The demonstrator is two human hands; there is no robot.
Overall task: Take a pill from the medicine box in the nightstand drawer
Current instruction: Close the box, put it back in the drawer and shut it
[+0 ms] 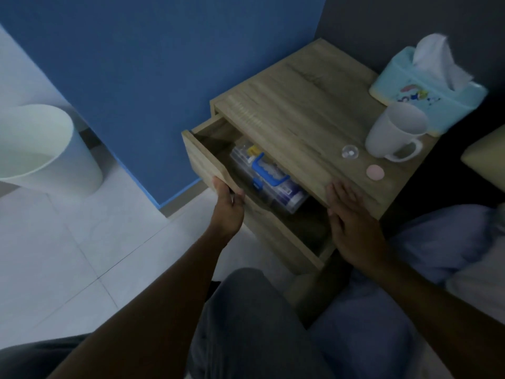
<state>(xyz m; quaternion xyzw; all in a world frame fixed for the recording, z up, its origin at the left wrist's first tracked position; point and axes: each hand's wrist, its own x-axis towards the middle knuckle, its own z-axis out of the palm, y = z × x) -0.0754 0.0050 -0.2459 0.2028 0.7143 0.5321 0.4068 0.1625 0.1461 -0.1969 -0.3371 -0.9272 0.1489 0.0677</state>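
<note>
Item 1, nearest: my left hand [228,207], fingers curled over the front panel of the pale wood-grain nightstand drawer [207,165], gripping its notched top edge.

Item 2: my right hand [352,228], empty and flat with fingers spread, palm down at the front edge of the wood-grain nightstand top [300,105], bracing the cabinet.

Item 3: the clear plastic medicine box with blue handle and latch [269,177], lying inside the drawer, its far part under the top.

Handling note: as I judge it, I pull straight and level, brace firmly, and open until the whole box is clear before lifting by the handle.

Item 4: small pink disc [375,173] and small clear dome [349,152], near each other.

Item 5: white ceramic mug [393,135], just in front of a light-blue tissue box [426,86].
</note>
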